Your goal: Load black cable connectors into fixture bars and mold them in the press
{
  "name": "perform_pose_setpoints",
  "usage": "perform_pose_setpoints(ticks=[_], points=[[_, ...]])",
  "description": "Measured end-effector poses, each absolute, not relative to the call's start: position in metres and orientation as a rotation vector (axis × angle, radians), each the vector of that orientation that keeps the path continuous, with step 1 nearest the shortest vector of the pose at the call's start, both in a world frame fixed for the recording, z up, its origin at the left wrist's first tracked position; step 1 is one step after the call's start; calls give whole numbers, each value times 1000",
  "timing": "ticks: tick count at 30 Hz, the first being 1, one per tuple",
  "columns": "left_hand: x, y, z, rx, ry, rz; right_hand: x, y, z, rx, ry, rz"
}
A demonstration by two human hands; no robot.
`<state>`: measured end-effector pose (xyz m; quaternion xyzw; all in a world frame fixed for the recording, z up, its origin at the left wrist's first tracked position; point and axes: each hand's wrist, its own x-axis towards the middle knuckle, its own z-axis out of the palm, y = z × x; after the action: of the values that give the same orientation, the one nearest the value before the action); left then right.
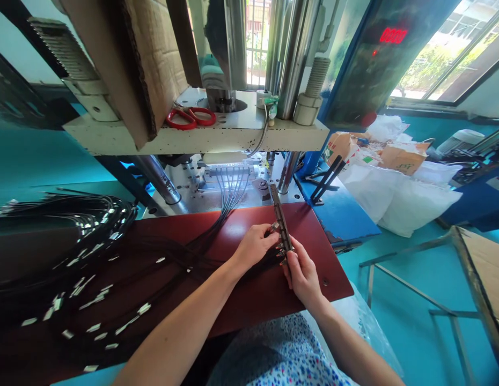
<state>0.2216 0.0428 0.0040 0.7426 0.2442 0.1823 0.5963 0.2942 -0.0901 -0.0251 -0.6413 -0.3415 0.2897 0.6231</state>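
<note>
My right hand [301,273] grips the near end of a long narrow metal fixture bar [279,214] that lies on the dark red worktop [249,289]. My left hand [254,245] pinches a metal cable end against the side of the bar, fingers closed. Thin black cables [201,249] run from under my left hand toward a big bundle of black cables with metal tips [68,252] on the left. Several grey cables [232,187] lead into the press fixture [227,171] behind.
A press machine rises ahead, its upper plate [124,140] carrying red scissors [191,117] and cardboard [153,53]. Steel columns [159,177] flank the fixture. White bags [398,195] and boxes lie right, by a blue platform [346,214] and a metal frame [454,279].
</note>
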Motion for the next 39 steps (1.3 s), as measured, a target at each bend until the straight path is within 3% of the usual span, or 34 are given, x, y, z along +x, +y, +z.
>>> perform_pose_setpoints(ticks=[4,12,22,29,39], points=[[217,46,6,1648,551,429,295,-90,-24,-1438,-723,705],[220,49,3,1422,675,781,294,-91,-23,-1412,-621,673],[219,47,19,1532,607,523,294,-93,-23,-1369,-625,719],[224,54,3,1540,616,687,295,-94,-25,-1375,-628,718],[218,49,23,1739,676,535,295,-95,-26,-1361,-637,739]])
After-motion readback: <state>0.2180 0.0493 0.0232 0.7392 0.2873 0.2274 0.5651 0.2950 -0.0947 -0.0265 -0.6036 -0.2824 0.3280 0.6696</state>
